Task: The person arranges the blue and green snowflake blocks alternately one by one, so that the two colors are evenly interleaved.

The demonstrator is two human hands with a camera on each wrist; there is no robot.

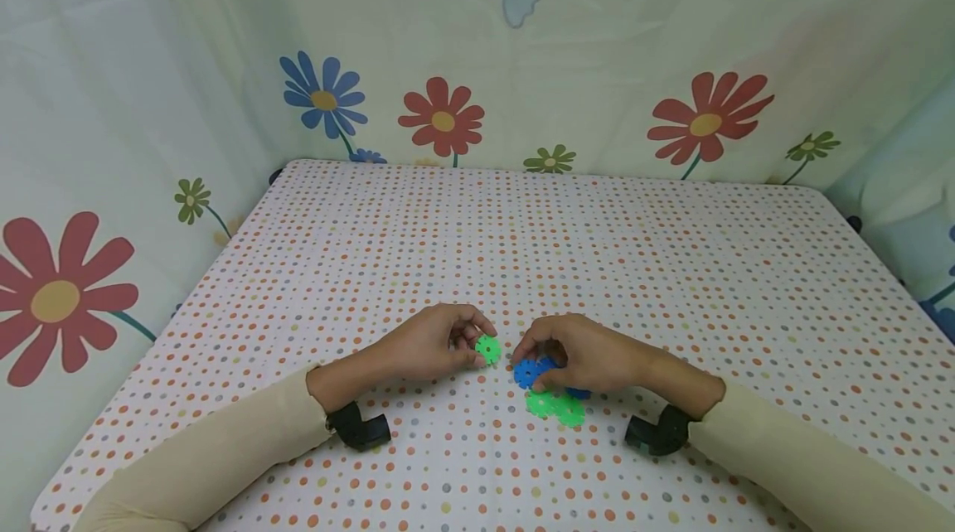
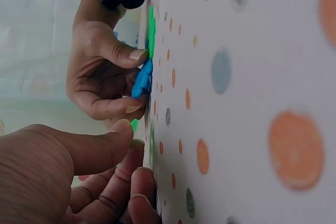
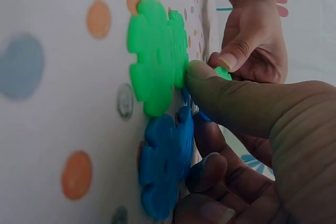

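Note:
My left hand (image 1: pixel 429 344) pinches a small green notched plastic disc (image 1: pixel 488 350) between thumb and fingers, just above the table. To its right, my right hand (image 1: pixel 600 355) grips a blue notched disc (image 1: pixel 525 374) between thumb and fingertips. More blue pieces lie under and behind that hand, partly hidden by it. Two green discs (image 1: pixel 570 412) lie overlapping on the table beside its thumb. In the right wrist view, the thumb lies against the green discs (image 3: pixel 151 59), and the blue discs (image 3: pixel 160 169) are near the fingertips.
A white table (image 1: pixel 418 250) with coloured dots spreads around both hands. Flower-printed curtains (image 1: pixel 567 93) hang behind it and at both sides. Each wrist carries a black camera, such as the left wrist's device (image 1: pixel 361 428).

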